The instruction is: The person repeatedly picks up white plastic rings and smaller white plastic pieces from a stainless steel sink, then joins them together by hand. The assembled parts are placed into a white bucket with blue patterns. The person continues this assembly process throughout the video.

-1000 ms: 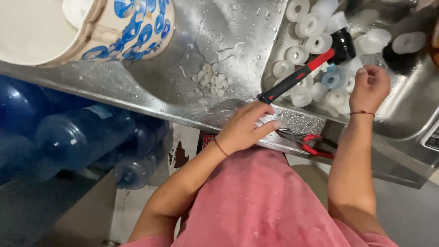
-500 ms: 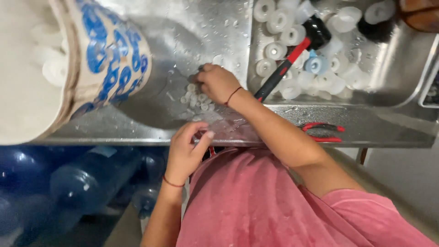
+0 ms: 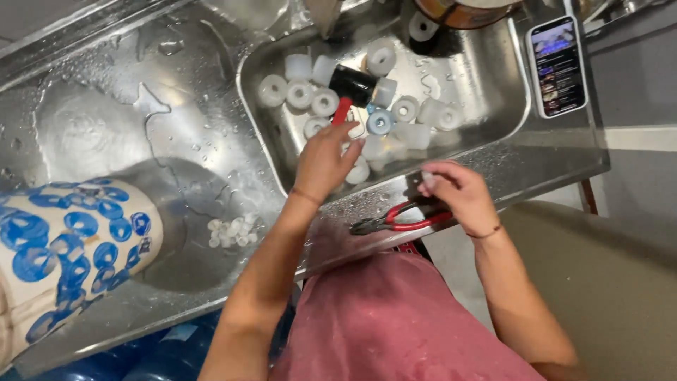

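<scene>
My left hand (image 3: 323,161) reaches into the steel sink basin (image 3: 486,92), fingers spread over several white plastic caps (image 3: 300,93) and one blue cap (image 3: 381,121). Its fingertips are at the red handle of a black-headed mallet (image 3: 352,85) lying among the caps. My right hand (image 3: 457,196) hovers over the basin's front rim, pinching a small white piece (image 3: 428,180). Just below it, red-handled pliers (image 3: 400,222) lie on the rim.
A pile of small white pieces (image 3: 233,230) sits on the wet drainboard (image 3: 106,120). A blue-and-white patterned tub (image 3: 70,247) lies at the left. A phone (image 3: 557,65) rests on the sink's right rim. Blue water bottles (image 3: 141,367) stand below.
My right hand has left the pile of small pieces and come to the front rim with a white piece. My left hand has moved from the counter edge into the basin.
</scene>
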